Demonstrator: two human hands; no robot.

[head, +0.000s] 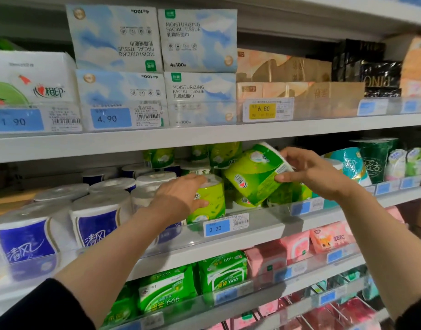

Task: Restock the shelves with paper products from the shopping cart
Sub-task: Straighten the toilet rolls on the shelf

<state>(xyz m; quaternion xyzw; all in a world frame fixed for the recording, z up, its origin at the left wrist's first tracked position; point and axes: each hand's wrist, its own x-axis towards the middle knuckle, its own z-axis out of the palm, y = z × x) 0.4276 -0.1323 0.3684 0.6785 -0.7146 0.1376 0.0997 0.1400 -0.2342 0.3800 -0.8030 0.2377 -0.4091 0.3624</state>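
Observation:
On the middle shelf (252, 225) stand several green-wrapped toilet rolls. My left hand (181, 194) grips an upright green roll (209, 201) at the shelf's front, fingers over its top and thumb on its side. My right hand (311, 172) holds a second green roll (254, 172), tilted and lifted above the others, gripped at its right end. More green rolls (219, 156) sit behind. The shopping cart is out of view.
Blue-wrapped white rolls (95, 222) fill the shelf's left. Teal and dark green packs (371, 160) stand at the right. Blue-white facial tissue packs (197, 41) are stacked on the shelf above, green packs (221, 270) and pink packs (295, 246) below. A clear plastic rail with price tags (216, 227) edges each shelf.

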